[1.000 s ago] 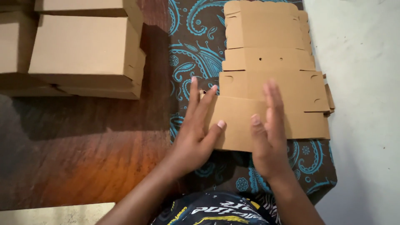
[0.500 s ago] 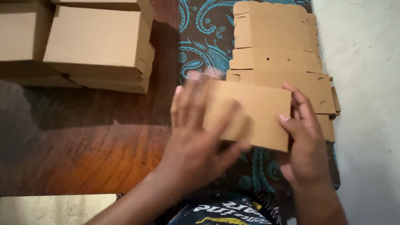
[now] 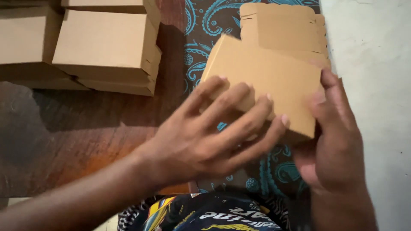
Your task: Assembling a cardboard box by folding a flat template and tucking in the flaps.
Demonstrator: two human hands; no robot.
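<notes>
the left hand point(image 3: 201, 141) comes in from about 8 o'clock with its fingers point(image 3: 239, 113) spread fairly wide and only lightly curled, their pads pressing on the near face and lower edge of a raised cardboard panel point(image 3: 265, 81). the right hand point(image 3: 332, 141) rises from about 5 o'clock and grips the same panel at its right edge, thumb on the front face near the corner, the other fingers wrapped behind where they cannot be seen. so both hands are grasping the panel rather than released; neither is clenched into a fist. the panel is a flat brown piece tilted up toward the camera, its lower right corner between the two hands, sitting a little right of the middle of the view. beyond it, toward 12 o'clock, a stack of flat cardboard cut-outs point(image 3: 287, 25) lies on a dark cloth with a teal paisley pattern point(image 3: 201, 25). at 10 o'clock, well apart from the hands, a group of folded cardboard boxes point(image 3: 102, 47) sits on the reddish-brown wooden floor point(image 3: 77, 141). at 3 o'clock the surface is pale and grey point(image 3: 376, 64).
</notes>
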